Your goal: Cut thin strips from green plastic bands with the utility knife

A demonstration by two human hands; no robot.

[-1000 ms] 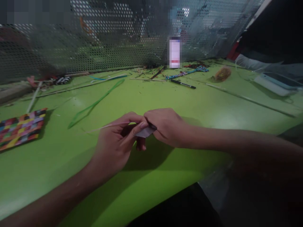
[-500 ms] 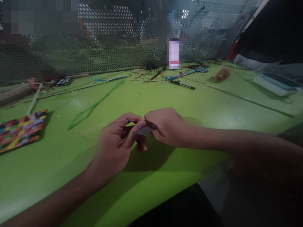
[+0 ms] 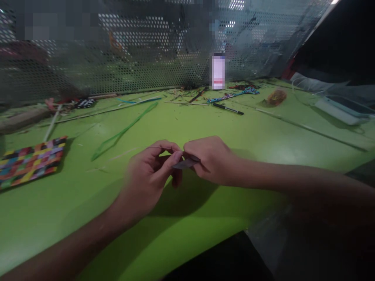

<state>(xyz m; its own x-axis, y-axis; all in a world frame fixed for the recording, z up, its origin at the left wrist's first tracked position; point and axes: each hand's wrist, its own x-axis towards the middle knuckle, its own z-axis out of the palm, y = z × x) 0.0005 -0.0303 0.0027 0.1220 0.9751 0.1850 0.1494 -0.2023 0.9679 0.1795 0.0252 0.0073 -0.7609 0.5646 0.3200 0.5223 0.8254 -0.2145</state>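
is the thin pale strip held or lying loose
Held: the left hand seems to pinch the thin pale strip, whose tail sticks out past its knuckles.

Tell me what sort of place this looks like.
Probably a craft workspace, though I can't be certain: a colourful woven mat lies on the green table, with a loose green strip near it and scraps scattered along the back.

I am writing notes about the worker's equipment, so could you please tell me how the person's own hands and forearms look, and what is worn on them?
The left hand and right hand are bare: no glove, ring, watch or bracelet shows. No sleeve is visible on the left forearm or right forearm; farther up, the right arm is too dark to judge.
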